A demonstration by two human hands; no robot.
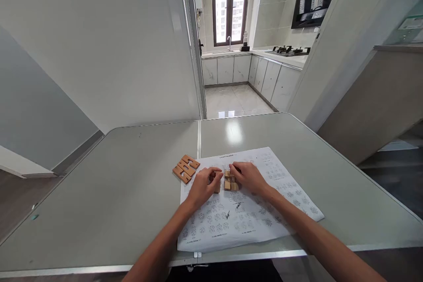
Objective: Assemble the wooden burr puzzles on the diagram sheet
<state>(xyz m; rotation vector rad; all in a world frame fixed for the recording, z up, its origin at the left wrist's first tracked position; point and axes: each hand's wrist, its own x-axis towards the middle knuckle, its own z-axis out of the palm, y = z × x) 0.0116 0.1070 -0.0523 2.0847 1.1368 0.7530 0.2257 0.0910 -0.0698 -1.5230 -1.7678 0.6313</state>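
Near the middle of a printed paper sheet (228,233), my left hand (204,183) has its thumb and fingers curled together around a small wooden puzzle piece (217,188), partly hidden by the fingers. Just right of it stands a cluster of notched wooden puzzle pieces (231,185), light brown and blocky. My right hand (248,176) closes its fingertips on the upper right part of that cluster; the fingers cover some of it. To the left, several flat wooden plates with cut-out slots (186,168) lie side by side, partly over the sheet's edge.
The sheet carries rows of small line diagrams and two dark check marks, and lies on a grey-green table (99,202) with a metal rim. Beyond the table are a white sliding door (132,44) and a kitchen with cabinets (225,69), a stove (289,50) and a window.
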